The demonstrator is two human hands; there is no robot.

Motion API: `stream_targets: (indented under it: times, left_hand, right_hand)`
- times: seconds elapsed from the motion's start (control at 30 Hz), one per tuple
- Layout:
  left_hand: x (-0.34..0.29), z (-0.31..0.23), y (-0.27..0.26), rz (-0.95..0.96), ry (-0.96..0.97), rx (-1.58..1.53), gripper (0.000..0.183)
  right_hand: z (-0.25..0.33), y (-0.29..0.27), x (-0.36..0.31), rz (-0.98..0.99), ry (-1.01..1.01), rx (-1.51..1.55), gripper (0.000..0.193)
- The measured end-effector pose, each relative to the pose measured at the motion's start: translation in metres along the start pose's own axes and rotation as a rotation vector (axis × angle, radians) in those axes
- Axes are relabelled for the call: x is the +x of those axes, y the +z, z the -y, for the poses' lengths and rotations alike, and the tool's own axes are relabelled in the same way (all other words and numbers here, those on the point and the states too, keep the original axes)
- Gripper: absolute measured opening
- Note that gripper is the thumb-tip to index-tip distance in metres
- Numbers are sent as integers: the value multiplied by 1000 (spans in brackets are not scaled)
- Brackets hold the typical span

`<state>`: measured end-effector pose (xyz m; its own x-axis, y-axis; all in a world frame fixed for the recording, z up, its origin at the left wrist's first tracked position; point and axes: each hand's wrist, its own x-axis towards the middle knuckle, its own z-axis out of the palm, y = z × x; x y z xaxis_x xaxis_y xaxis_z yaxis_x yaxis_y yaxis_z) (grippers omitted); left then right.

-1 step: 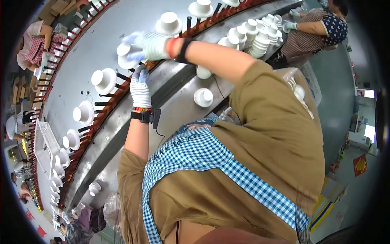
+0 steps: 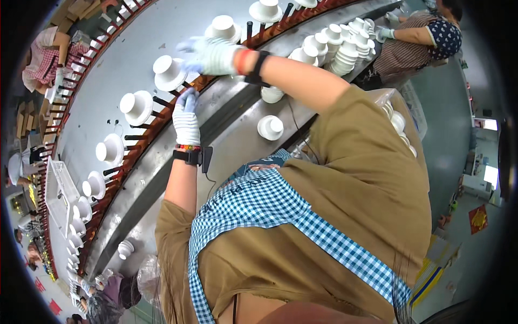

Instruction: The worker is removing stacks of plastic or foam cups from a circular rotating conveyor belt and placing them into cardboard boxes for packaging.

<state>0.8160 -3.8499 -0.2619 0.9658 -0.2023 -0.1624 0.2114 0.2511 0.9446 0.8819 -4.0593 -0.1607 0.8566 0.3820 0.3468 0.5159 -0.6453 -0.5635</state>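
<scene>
Wearing gloves (image 2: 186, 127) | hands (image 2: 215, 55) near white cup-like piece (image 2: 168, 71) (right one blurred)

This is a factory floor, set out as a production line. A long, curving grey line (image 2: 124, 59) edged with reddish-brown segments and black pegs (image 2: 250, 30) sweeps from twelve o'clock round to eight, bearing a row of identical white, brimmed, cup-shaped pieces (image 2: 169, 74). Gloved workers stand beside it, one in a brown striped apron (image 2: 402, 56) at two o'clock; brown cardboard boxes (image 2: 28, 120) stack up at nine.
</scene>
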Motion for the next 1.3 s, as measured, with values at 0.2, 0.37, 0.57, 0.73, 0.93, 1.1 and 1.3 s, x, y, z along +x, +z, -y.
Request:
stream_targets:
  times: [0.2,0.37,0.57,0.73,0.93,1.1,1.3]
  left_hand:
    - [-9,45,7,31,-177,78,22]
    - [-1,60,62,199,-106,210,21]
    - [23,73,114,333,-152,298,25]
    - [40,73,158,411,-176,391,23]
    - [66,76,195,474,-103,467,24]
    - [88,59,264,550,-12,579,28]
    - [148,81,358,518,100,333,46]
  right_hand:
    - [-70,-37,-155,383,697,-583,60]
    - [-88,-45,-181,365,758,-765,54]
    - [-135,-55,-221,283,733,-493,61]
    - [-152,-87,-222,249,731,-379,56]
    - [-181,-175,-244,-381,644,437,38]
    - [-202,-227,-234,-1027,691,1286,42]
    - [-305,-256,-190,-839,534,333,45]
